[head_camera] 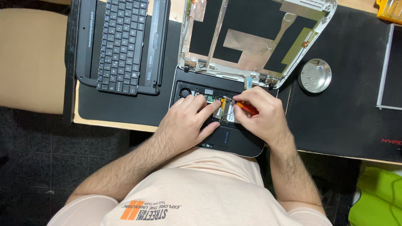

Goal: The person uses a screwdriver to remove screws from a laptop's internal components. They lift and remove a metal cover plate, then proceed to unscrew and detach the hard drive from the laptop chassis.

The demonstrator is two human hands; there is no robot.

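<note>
A small opened laptop base (234, 144) lies at the table's near edge with its green circuit board (210, 98) exposed. My left hand (188, 121) rests on the base, index finger stretched onto the board. My right hand (261, 113) grips an orange-handled screwdriver (248, 108), its tip pointing left toward the board's middle. The laptop's white lid shell (255, 37), panel removed, stands hinged open behind the base.
A detached black keyboard (121, 42) on its bezel lies at the far left. A round metal dish (315, 75) with small screws sits to the right on a black mat (343, 117). A flat screen panel (391, 71) lies at the right edge.
</note>
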